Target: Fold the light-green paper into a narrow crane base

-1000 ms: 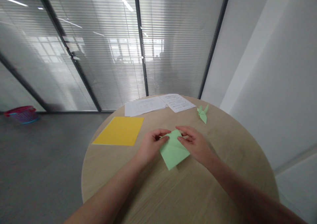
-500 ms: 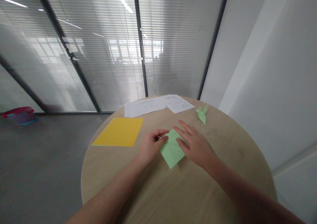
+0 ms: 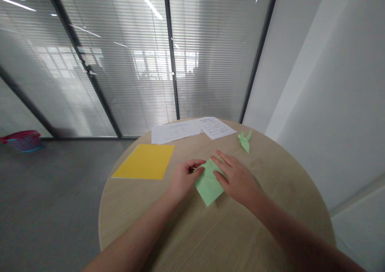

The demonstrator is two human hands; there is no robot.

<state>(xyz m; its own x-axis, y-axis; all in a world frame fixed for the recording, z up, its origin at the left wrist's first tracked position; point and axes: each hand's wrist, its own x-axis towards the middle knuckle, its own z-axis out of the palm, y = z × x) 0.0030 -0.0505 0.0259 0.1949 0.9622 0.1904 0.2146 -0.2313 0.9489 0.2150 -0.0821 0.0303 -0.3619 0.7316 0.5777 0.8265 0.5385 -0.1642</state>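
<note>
A light green folded paper lies on the round wooden table, one corner pointing toward me. My left hand pinches its left corner between thumb and fingers. On the paper's right side rests my right hand, its fingers stretched out and apart, the tips touching the upper right part. Those fingers cover the paper's right corner. Beyond my right hand stands a green origami figure with pointed tips, apart from both hands.
A stack of yellow paper lies at the table's left, with a green edge under it. White printed sheets sit at the far edge. A red and blue basket stands on the floor at left. A glass partition with blinds rises behind the table.
The whole view has shifted slightly, with the table appearing a little lower. Both hands and the green paper keep nearly the same places relative to each other.
</note>
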